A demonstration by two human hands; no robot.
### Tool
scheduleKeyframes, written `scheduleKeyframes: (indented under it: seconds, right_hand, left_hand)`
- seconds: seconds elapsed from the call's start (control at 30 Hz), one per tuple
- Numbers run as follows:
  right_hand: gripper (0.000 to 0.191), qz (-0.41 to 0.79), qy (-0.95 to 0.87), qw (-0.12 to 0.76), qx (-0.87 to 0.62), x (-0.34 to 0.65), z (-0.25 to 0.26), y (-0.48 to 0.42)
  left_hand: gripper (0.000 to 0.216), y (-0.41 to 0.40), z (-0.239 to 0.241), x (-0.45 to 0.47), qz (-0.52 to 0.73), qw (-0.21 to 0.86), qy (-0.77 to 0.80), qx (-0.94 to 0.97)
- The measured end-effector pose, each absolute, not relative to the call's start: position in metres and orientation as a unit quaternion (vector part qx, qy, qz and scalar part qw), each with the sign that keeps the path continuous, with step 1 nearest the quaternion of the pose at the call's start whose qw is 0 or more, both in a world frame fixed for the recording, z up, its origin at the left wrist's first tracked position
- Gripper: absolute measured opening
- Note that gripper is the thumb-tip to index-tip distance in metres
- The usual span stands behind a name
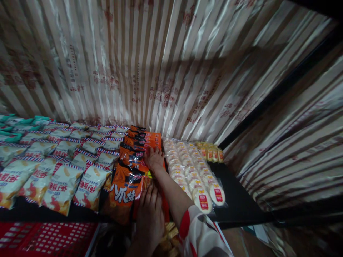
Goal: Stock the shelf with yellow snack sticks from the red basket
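Observation:
Both my hands are over a row of overlapping orange-and-black snack bags (123, 192) on a dark shelf. My right hand (154, 159) reaches farther back, its fingers apart and lying over the bags' right part. Nearer to me, my left hand (150, 205) rests with its fingers stretched out on the front bag of the right column, which has a window-like golden picture. Neither hand is visibly wrapped around anything; what lies under the palms is hidden.
White-and-red snack bags (63, 185) fill the left, with green packs (10, 137) beyond. Right of the orange bags lie clear-wrapped round white crackers (202, 200) and small yellow packs (211, 152). Behind hangs a striped curtain (150, 64). A red basket (59, 237) stands below left.

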State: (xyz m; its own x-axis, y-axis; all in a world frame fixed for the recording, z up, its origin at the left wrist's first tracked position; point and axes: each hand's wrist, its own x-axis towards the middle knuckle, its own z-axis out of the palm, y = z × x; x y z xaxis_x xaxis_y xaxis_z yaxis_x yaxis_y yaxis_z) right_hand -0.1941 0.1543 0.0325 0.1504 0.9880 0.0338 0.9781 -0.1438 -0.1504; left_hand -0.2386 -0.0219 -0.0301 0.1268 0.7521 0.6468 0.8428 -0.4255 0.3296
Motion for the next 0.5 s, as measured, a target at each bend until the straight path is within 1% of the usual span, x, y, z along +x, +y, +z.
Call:
scheduleKeyframes:
  seconds: [0.13, 0.23, 0.37, 0.5]
  right_hand:
    - [0.055, 0.019, -0.675, 0.059, -0.735, -0.190, 0.040, 0.160]
    - [0.059, 0.000, -0.704, 0.051, -0.708, -0.188, 0.040, 0.164]
    - [0.065, 0.030, -0.698, 0.043, -0.714, -0.188, 0.030, 0.169]
    - [0.066, 0.032, -0.692, 0.042, -0.720, -0.188, 0.019, 0.171]
  left_hand:
    - [0.037, -0.022, -0.031, -0.236, -0.385, 0.065, -0.535, -0.749]
    - [0.037, -0.021, -0.034, -0.235, -0.396, 0.072, -0.532, -0.745]
    - [0.036, -0.021, -0.036, -0.233, -0.416, 0.091, -0.527, -0.735]
    - [0.037, -0.021, -0.037, -0.230, -0.415, 0.104, -0.536, -0.728]
